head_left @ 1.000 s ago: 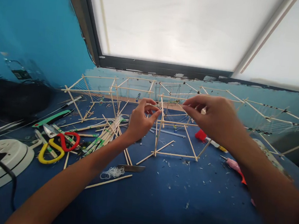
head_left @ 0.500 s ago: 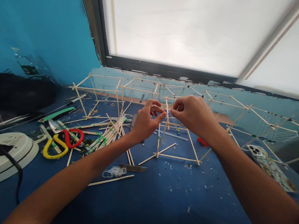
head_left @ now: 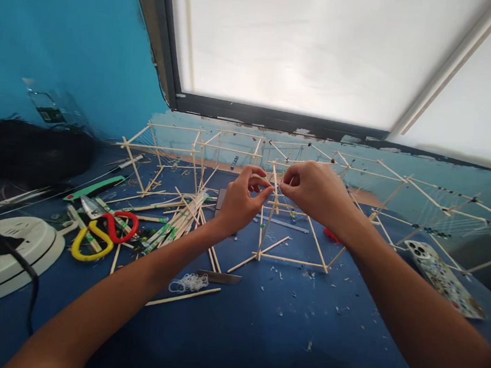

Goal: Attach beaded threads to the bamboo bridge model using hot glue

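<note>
My left hand (head_left: 244, 201) and my right hand (head_left: 314, 188) face each other across the top of a stick frame (head_left: 294, 261), with one slanting stick (head_left: 275, 174) between them. Thumb and fingertips of each hand are pinched together close to that stick. Whatever lies in either pinch is too fine to make out. The frame is built of thin wooden sticks and stands on the blue table. Other stick frames (head_left: 158, 148) adjoin behind it, some strung with fine threads and beads. A loose stick pile (head_left: 185, 219) lies left of my left hand.
White thread (head_left: 188, 283) lies tangled beside a flat metal blade (head_left: 221, 278). Further left are red-and-yellow-handled cutters (head_left: 122, 227), a green utility knife (head_left: 94, 188) and a round white power socket (head_left: 51, 246) with a black cable. A phone (head_left: 445, 278) rests at right.
Both hands keep their pinch at the stick's top, with only a very slight shift. The view has moved a little; nothing else visibly differs.
</note>
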`<action>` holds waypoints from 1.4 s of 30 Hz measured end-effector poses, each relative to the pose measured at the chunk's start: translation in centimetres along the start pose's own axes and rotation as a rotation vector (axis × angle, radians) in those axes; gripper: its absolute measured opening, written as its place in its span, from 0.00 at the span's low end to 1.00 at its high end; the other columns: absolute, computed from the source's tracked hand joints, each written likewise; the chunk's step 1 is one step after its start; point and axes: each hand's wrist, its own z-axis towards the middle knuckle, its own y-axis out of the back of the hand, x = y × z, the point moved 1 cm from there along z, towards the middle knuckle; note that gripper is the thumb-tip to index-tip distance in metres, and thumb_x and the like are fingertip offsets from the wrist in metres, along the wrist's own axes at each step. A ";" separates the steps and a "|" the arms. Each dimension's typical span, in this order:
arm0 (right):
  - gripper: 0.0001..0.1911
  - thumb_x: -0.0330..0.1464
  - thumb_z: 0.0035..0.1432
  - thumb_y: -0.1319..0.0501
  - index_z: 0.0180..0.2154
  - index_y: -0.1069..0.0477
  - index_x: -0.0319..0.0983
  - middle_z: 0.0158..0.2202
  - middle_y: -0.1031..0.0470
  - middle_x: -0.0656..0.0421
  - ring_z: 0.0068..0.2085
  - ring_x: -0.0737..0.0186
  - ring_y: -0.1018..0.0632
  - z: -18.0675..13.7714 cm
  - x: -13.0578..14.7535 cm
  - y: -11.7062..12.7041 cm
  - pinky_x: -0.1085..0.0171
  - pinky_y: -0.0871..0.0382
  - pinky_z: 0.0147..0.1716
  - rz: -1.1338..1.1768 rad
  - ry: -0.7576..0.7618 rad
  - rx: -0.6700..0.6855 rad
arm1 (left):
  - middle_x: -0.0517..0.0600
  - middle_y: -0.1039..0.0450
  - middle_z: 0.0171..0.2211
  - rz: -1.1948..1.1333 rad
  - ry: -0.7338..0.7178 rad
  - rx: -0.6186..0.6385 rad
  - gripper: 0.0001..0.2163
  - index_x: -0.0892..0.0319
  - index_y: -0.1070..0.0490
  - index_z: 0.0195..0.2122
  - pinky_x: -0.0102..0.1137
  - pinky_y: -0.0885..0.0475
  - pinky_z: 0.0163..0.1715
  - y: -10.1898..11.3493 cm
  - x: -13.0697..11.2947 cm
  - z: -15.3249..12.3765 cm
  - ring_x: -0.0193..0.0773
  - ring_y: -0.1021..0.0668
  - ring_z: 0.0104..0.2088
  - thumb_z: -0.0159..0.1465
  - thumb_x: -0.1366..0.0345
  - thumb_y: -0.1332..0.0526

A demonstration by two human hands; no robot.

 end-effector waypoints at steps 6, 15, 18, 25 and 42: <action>0.06 0.31 0.54 0.37 0.27 0.23 0.40 0.27 0.21 0.55 0.28 0.60 0.24 0.0 -0.2 0.0 0.60 0.38 0.27 0.017 0.006 -0.001 | 0.46 0.18 0.33 0.002 -0.013 -0.008 0.12 0.53 0.34 0.43 0.35 0.26 0.35 0.0 0.1 0.0 0.38 0.17 0.35 0.63 0.67 0.33; 0.07 0.32 0.56 0.38 0.29 0.21 0.40 0.27 0.21 0.55 0.28 0.60 0.24 0.1 -0.3 -0.2 0.60 0.37 0.28 0.033 0.016 -0.016 | 0.45 0.18 0.34 0.003 -0.001 -0.004 0.12 0.53 0.34 0.43 0.34 0.26 0.35 -0.1 0.3 0.0 0.37 0.17 0.34 0.62 0.68 0.33; 0.07 0.32 0.56 0.38 0.28 0.21 0.40 0.27 0.22 0.56 0.28 0.61 0.24 0.1 -0.3 -0.3 0.61 0.38 0.27 0.039 0.024 -0.021 | 0.46 0.18 0.33 0.008 -0.002 -0.006 0.12 0.53 0.34 0.44 0.34 0.27 0.33 -0.1 0.3 0.0 0.37 0.18 0.33 0.62 0.68 0.33; 0.08 0.32 0.57 0.38 0.30 0.21 0.40 0.27 0.21 0.56 0.28 0.61 0.24 -0.2 0.0 -0.2 0.61 0.38 0.27 0.040 0.021 -0.016 | 0.46 0.18 0.34 0.004 0.007 -0.008 0.12 0.53 0.34 0.43 0.33 0.30 0.28 -0.2 0.5 0.0 0.38 0.18 0.34 0.62 0.67 0.33; 0.08 0.36 0.62 0.38 0.33 0.22 0.42 0.28 0.21 0.57 0.29 0.60 0.25 -0.2 0.4 0.1 0.62 0.48 0.26 -0.170 0.076 -0.112 | 0.46 0.18 0.34 -0.006 -0.007 0.007 0.11 0.54 0.34 0.44 0.35 0.27 0.35 -0.2 0.3 0.0 0.39 0.17 0.37 0.63 0.68 0.34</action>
